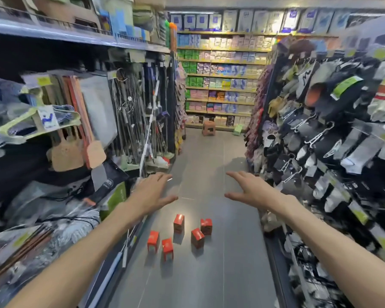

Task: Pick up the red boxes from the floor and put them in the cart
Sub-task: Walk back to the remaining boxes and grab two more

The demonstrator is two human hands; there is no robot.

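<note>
Several small red boxes stand upright on the grey floor of a shop aisle: one (179,223) at the back, one (206,226) to its right, one (197,237) in the middle, and two (153,241) (167,249) at the front left. My left hand (152,193) and my right hand (249,188) reach forward above the floor with straight, spread fingers, palms down, holding nothing. Both hands hover beyond and above the boxes, apart from them. No cart is in view.
Shelves on the left (76,134) hold hangers, mops and poles that jut into the aisle. A rack of socks (333,147) lines the right side. A brown stool (209,128) and a green stool (238,130) stand at the far end before stocked shelves.
</note>
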